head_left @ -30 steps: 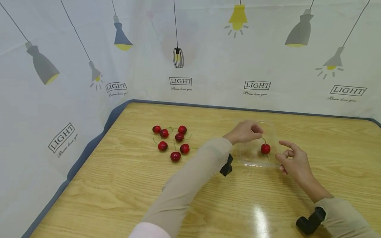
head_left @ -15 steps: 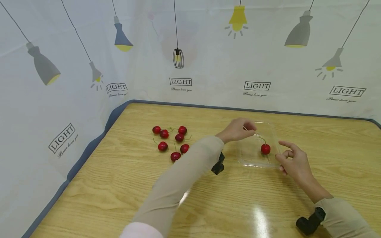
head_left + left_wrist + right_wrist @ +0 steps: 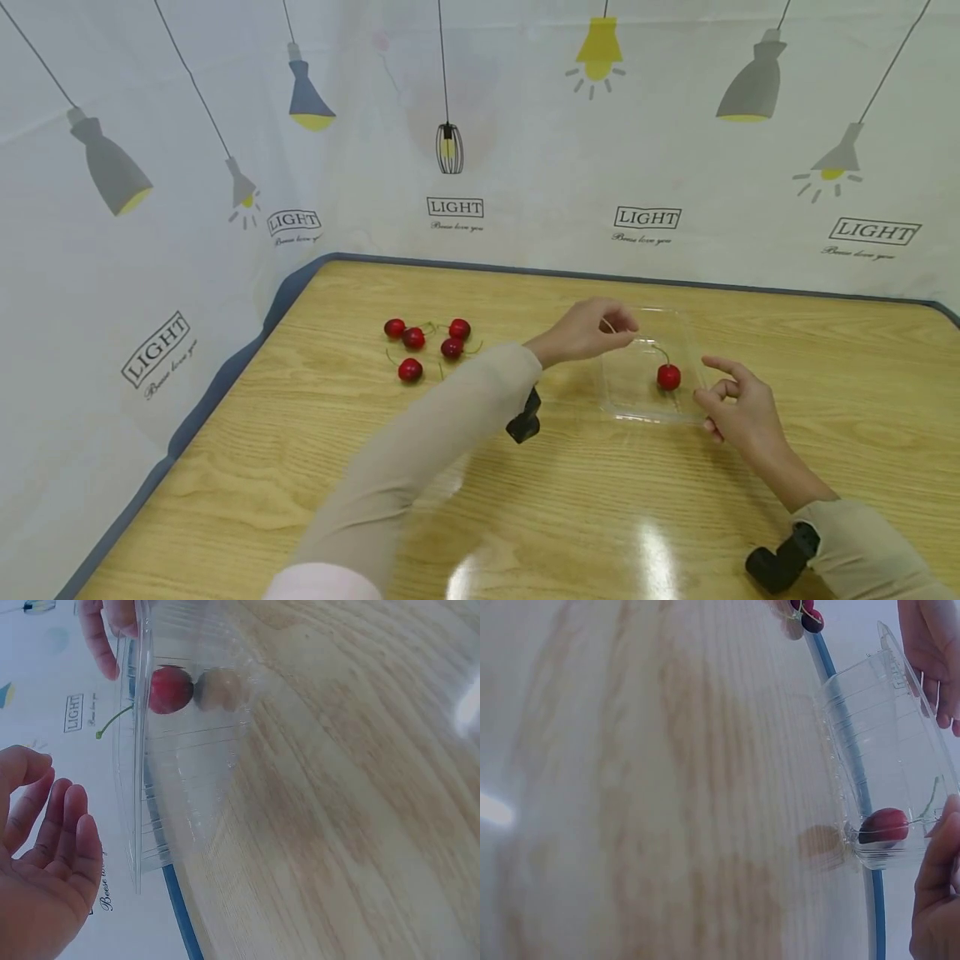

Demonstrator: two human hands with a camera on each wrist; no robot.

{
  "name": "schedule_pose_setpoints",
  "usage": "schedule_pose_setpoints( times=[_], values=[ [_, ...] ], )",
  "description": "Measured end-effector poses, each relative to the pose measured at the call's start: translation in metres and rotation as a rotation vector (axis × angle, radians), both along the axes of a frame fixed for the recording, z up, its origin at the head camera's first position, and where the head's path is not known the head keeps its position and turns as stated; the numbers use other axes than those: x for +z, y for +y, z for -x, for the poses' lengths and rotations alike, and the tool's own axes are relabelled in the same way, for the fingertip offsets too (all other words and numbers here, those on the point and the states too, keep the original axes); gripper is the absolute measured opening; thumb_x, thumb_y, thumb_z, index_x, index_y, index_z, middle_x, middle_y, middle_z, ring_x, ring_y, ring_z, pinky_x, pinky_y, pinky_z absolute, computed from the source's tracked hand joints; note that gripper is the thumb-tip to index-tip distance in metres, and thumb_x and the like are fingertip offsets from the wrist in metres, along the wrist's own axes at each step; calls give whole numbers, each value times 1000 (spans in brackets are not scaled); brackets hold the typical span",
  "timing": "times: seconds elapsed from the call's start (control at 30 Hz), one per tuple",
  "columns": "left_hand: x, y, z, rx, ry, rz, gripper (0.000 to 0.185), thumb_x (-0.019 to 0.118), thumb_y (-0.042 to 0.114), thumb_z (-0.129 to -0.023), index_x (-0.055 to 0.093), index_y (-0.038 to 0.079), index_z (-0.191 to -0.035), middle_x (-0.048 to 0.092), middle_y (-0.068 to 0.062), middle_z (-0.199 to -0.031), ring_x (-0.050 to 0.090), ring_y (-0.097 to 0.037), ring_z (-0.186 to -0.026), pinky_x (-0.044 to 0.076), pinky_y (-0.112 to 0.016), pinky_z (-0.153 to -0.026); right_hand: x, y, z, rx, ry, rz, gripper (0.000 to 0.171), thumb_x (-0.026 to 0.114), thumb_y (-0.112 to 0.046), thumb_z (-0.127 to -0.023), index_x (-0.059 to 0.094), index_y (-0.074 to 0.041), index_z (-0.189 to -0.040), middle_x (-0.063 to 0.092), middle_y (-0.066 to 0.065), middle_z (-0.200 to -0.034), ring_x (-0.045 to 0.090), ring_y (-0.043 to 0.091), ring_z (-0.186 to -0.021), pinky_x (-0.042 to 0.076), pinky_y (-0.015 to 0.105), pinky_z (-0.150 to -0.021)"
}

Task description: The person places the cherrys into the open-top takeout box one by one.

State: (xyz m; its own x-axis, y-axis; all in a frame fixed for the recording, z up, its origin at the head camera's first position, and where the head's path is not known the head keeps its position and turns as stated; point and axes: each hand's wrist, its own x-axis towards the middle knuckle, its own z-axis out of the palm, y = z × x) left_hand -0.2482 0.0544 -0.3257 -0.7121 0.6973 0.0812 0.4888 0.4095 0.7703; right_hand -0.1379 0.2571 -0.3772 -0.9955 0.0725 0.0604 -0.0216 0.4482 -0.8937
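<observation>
- The left hand (image 3: 588,332) is hovering just above the near-left part of the clear container (image 3: 637,387), apart from it; its fingers are curving loosely and gripping nothing.
- The right hand (image 3: 742,408) is pinching the container's right edge between thumb and curled fingers, the index finger extending free; this is probably keeping so light a tray from sliding.
- One cherry (image 3: 669,377) is sitting inside the container, on its floor towards the right hand. Its stem (image 3: 114,722) is pointing upward and rising past the rim (image 3: 140,787), which would be leaving a handy place for fingertips to pinch without pressing the fruit.
- More cherries (image 3: 413,337) are lying loosely on the worktop (image 3: 225,483), well to the left of the container. Five are showing in the head view; a stray stem is poking out beside the left sleeve (image 3: 420,442), which may be hiding others.
- That spread is probably making each fruit easy to pick singly, with the left hand being the nearer one.
- Black wrist cameras (image 3: 783,560) are hanging under both forearms.
- A lamp-printed backdrop (image 3: 540,200) is standing behind the worktop.
</observation>
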Motion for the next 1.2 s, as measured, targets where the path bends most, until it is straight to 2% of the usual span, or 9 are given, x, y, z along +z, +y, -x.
schedule_pose_setpoints(
  times=[0.33, 0.6, 0.77, 0.93, 1.2],
  values=[
    [1, -21, -7, 18, 29, -47, 16, 58, 11, -85, 60, 3, -100, 59, -1, -87, 54, -7, -77, 42, -13, -69, 1, -1, 0, -4, -2, 9, 52, 48, -3, -86, 28, 5, -133, 48, 0, -60, 46, 12, -40, 42, 28, -37],
    [18, -38, -9, 27, 42, -120, 17, 56, 13, -87, 60, 4, -101, 58, -3, -87, 54, -10, -78, 43, -16, -69, -1, -1, 0, -12, 4, 4, 51, 48, -3, -86, 29, 5, -133, 47, -1, -59, 46, 12, -40, 42, 27, -37],
    [26, -54, -7, 67, 41, -114, 20, 56, 14, -88, 60, 3, -104, 58, -4, -90, 54, -11, -80, 43, -18, -67, -2, 0, 1, -15, -2, -9, 52, 48, -4, -86, 29, 4, -134, 48, 0, -60, 46, 13, -40, 42, 28, -37],
    [23, -75, -4, 112, 33, -104, 17, 56, 15, -88, 60, 6, -102, 58, -3, -89, 54, -11, -81, 44, -20, -69, -2, 0, 1, -16, -4, -19, 52, 47, -5, -86, 28, 4, -134, 48, 2, -60, 46, 13, -40, 42, 28, -38],
    [10, -109, -6, 177, -13, -68, 17, 56, 17, -88, 60, 8, -101, 58, -2, -90, 54, -12, -83, 44, -24, -70, -1, -1, 2, -12, 6, -16, 53, 47, -3, -85, 28, 4, -134, 48, 1, -60, 46, 12, -40, 42, 28, -37]
  ],
)
